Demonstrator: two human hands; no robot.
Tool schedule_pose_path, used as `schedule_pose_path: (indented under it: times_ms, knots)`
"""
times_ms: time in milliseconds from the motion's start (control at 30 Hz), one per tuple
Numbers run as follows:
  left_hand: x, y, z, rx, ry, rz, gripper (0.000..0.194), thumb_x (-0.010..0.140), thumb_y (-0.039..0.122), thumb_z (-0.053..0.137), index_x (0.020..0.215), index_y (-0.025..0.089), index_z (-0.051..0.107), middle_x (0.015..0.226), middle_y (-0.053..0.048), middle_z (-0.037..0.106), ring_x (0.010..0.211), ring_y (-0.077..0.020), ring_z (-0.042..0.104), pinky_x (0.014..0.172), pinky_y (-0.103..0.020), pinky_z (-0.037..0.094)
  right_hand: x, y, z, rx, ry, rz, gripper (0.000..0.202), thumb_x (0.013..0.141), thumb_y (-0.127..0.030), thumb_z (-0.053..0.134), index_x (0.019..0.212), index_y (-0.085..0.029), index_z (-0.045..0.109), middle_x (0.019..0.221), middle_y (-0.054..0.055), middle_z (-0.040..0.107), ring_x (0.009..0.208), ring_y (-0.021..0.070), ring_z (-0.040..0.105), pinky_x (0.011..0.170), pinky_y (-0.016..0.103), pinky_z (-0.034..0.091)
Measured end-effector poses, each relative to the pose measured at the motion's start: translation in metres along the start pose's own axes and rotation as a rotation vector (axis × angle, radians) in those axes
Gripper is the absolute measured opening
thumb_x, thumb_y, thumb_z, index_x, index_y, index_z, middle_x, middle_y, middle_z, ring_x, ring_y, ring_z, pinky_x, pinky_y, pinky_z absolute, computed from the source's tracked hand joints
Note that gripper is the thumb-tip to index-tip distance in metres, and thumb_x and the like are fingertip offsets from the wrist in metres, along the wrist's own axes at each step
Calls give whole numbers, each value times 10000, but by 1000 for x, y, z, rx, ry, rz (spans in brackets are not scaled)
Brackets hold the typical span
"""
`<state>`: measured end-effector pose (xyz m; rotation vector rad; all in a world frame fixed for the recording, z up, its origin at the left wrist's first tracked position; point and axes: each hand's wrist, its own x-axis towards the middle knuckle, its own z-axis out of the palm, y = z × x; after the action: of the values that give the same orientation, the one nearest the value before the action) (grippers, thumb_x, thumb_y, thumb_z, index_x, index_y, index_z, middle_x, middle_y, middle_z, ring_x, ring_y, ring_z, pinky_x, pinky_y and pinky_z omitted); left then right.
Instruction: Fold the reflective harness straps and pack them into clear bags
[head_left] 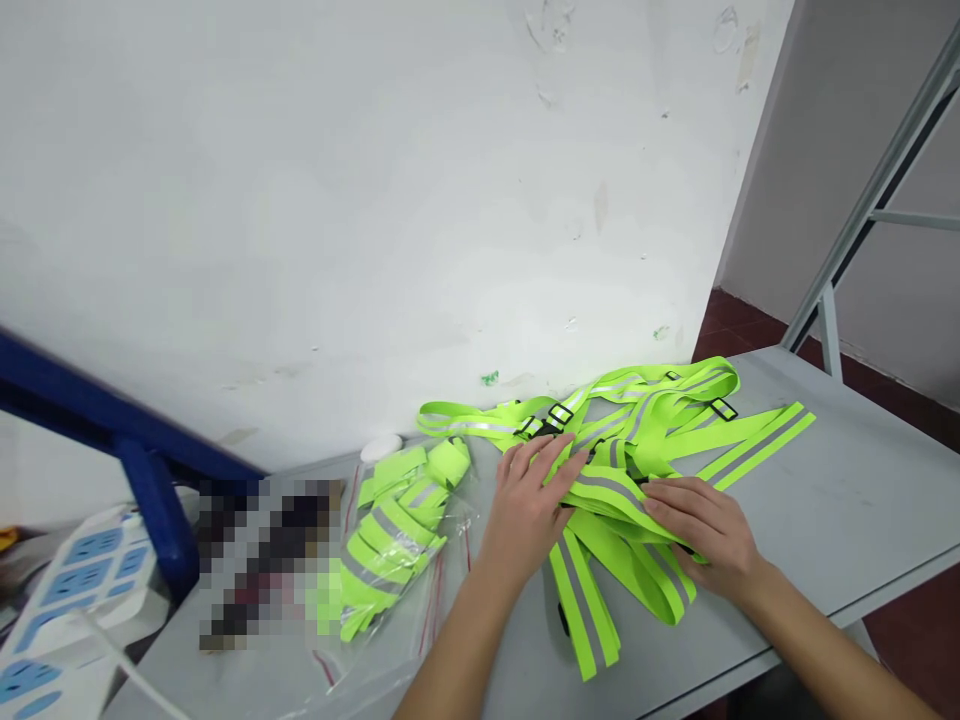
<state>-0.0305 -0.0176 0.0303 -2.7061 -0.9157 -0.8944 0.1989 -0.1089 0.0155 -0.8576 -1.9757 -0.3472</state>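
A tangle of neon-yellow reflective straps [600,488] with grey stripes and black buckles lies on the grey table [847,480]. My left hand [531,500] rests on the left part of the bundle, its fingers bent over the straps. On the right side, my right hand [709,530] holds the stacked straps between thumb and fingers. Loops spread behind both hands, and strap ends hang toward the front. A clear bag with folded neon straps [394,545] lies to the left of my left hand.
White power strips [90,580] and a cable are at the far left, beside a blue metal bar [154,510]. A pixelated item lies near the bag. A white wall [375,200] stands behind the table, and a grey metal frame [877,210] rises at the right.
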Motion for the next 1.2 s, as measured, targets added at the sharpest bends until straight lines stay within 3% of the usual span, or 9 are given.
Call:
schedule_pose_path:
  times_ms: [133,267,433,567,700,800,1000,1100,1200]
  knots:
    - [2,15,-1,70,-6,83,670,789,33,546,1399,290,443,1425,-56,516,1335,-282,409,1145,-563,136,-7,-2,2,-15,-76,10,441,851,-96,492,1283,-161,549,1023,121,727,990,222,681,779,354,592]
    - [2,41,-5,87,-20,194,580,858,117,560,1385,336,454,1488,-61,433,1403,-303,320,1131,-636,-19,-5,-4,3,-67,-121,9,333,883,-127,461,1184,-158,598,982,116,731,958,217,680,741,339,585]
    - [0,53,-5,-102,19,236,375,939,121,448,1277,239,558,1218,-47,679,1290,-197,491,1156,-563,-100,-3,-7,4,-63,-100,-10,304,868,-91,443,1103,-168,621,865,98,728,884,210,679,697,332,581]
    - [0,30,2,-208,16,120,344,899,57,453,1118,246,639,1005,-3,747,1027,-149,656,1182,-499,129,-8,-5,2,27,-41,91,418,841,-97,482,1247,-168,551,1031,127,713,920,219,675,730,358,580]
    - [-1,14,14,-352,8,31,203,872,129,529,981,213,678,868,-25,736,874,-165,674,1010,-395,428,-6,-4,0,112,0,217,374,837,-113,532,1197,-200,579,943,96,715,801,202,681,659,317,569]
    - [0,17,15,-515,-23,-172,105,852,264,614,877,210,700,793,-28,719,747,-167,654,780,-305,517,-2,-5,0,193,-1,347,281,850,-145,554,1113,-229,607,869,54,708,761,188,681,642,287,562]
    - [14,33,6,-753,-42,-702,257,637,412,804,747,212,687,627,20,624,595,-142,557,586,-245,446,1,1,0,370,-9,765,128,849,-302,632,941,-214,615,795,9,698,669,170,670,581,246,536]
    - [28,39,8,-979,72,-874,462,595,449,829,954,217,651,657,41,579,545,-103,502,512,-214,394,5,6,-1,410,52,877,187,831,-368,650,917,-205,619,777,11,692,673,181,667,582,256,536]
    - [41,43,15,-1310,106,-1041,670,634,561,779,1180,246,550,860,-1,631,610,-106,573,549,-216,451,12,10,-6,387,116,955,219,821,-388,660,942,-211,621,810,12,693,729,189,664,650,274,538]
